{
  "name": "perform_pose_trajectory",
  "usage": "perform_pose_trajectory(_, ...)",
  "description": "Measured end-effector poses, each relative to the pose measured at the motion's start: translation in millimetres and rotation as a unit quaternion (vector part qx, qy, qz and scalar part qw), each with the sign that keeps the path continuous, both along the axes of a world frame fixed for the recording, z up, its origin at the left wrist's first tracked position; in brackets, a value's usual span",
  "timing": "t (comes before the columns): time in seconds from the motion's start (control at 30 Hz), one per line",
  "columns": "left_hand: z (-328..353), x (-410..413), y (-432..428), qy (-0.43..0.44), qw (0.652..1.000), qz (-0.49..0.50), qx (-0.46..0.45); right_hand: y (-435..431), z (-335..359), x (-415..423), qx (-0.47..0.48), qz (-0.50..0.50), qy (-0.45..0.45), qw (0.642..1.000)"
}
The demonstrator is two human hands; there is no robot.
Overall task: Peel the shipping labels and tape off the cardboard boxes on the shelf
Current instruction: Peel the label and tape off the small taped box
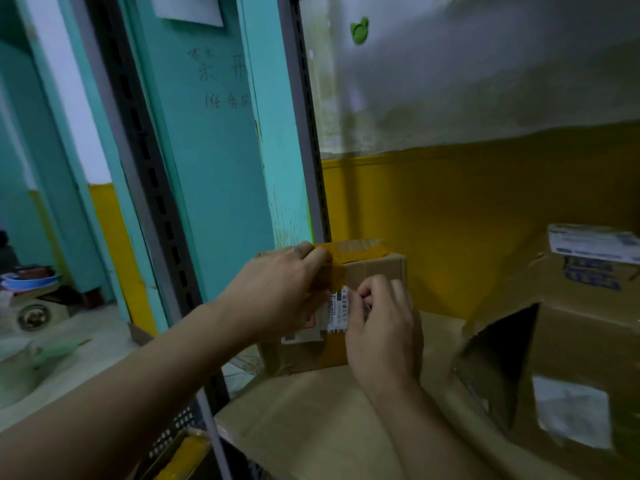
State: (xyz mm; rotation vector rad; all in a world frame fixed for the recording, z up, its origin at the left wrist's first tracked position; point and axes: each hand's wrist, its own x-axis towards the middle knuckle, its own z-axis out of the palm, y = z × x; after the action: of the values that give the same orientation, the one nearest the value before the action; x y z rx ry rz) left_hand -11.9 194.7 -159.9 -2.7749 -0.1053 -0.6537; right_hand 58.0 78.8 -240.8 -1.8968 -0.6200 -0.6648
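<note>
Cardboard small box (374, 268) at the left end of the shelf (311, 410). My left hand (277, 292) grips its top edge, fingers curled over the brown tape (346, 249). My right hand (384, 327) pinches the lifted edge of the white label (337, 310), which is mostly stuck down. Tape not yet peeled. Bigger boxes (571, 341) on the right carry a top label (594, 242). Early going, I judge.

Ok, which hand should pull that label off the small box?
Probably the right hand: its fingers pinch the edge of the shipping label, while the left hand grips the top of the small box, steadying it.
</note>
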Motion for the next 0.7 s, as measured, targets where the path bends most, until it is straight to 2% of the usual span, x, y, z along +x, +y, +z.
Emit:
perform_pose_trajectory(0.2, 1, 4, -8, -0.025, 0.993, -0.095, 0.058, -8, 4, -4, -0.041, 0.029, 0.035, 0.998)
perform_pose_trajectory(0.33, 9, 1, -1, 0.016, 0.984, -0.148, 0.097, -11, 7, -5, -0.044, 0.033, 0.054, 0.997)
perform_pose_trajectory(0.47, 7, -1, 6, 0.046, 0.979, -0.126, 0.154, -9, 7, -7, -0.031, 0.032, 0.041, 0.998)
perform_pose_trajectory(0.7, 10, -1, 0, 0.047, 0.979, -0.109, 0.165, -12, 9, -8, -0.047, 0.045, 0.045, 0.997)
